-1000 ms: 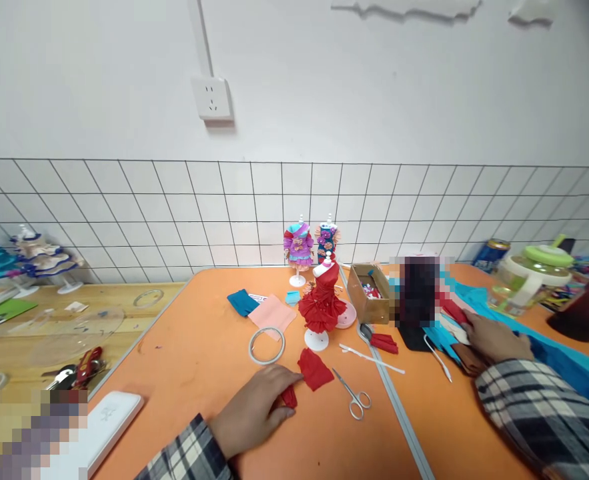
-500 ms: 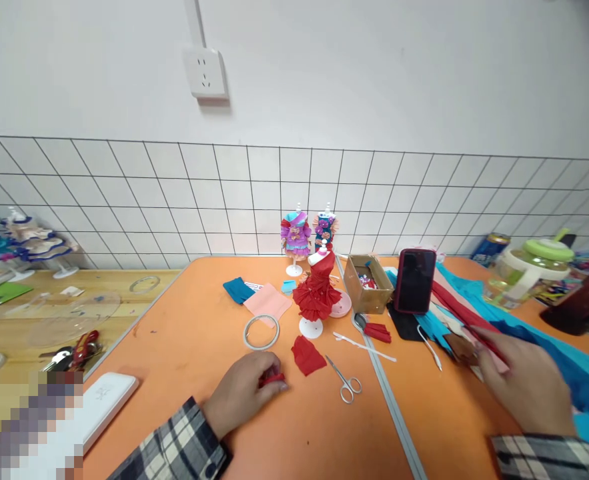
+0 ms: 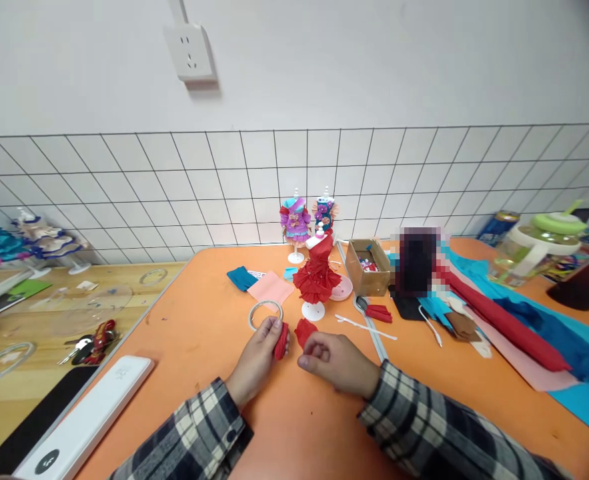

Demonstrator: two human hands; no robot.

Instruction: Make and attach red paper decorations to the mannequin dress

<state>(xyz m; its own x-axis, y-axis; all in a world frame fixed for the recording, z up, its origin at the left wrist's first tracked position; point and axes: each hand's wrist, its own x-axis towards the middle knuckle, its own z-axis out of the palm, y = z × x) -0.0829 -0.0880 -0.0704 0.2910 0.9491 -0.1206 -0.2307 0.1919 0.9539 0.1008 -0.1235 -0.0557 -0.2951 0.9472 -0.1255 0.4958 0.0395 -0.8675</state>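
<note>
My left hand [image 3: 260,355] is closed around a small folded piece of red crepe paper [image 3: 281,341], held just above the orange table. To its right, my right hand [image 3: 337,361] has its fingers curled together; whatever they hold, if anything, is hidden. A loose red piece [image 3: 304,331] lies just behind those fingers, partly covered by them. Beyond both hands stands a miniature mannequin in a ruffled red dress [image 3: 317,272] on a white base. A roll of tape [image 3: 253,311] rests by my left fingertips. The scissors are hidden from view.
Two more dressed mannequins [image 3: 295,220] stand at the back. A cardboard box [image 3: 369,282] of small pieces, a blurred upright phone [image 3: 416,263] and crepe paper sheets [image 3: 509,323] are on the right. A white device [image 3: 91,413] lies front left; a jug [image 3: 529,253] stands far right.
My right hand has come from the paper strips at the right to the middle, beside my left hand. My left hand has lifted and turned with the red piece, which shows more now.
</note>
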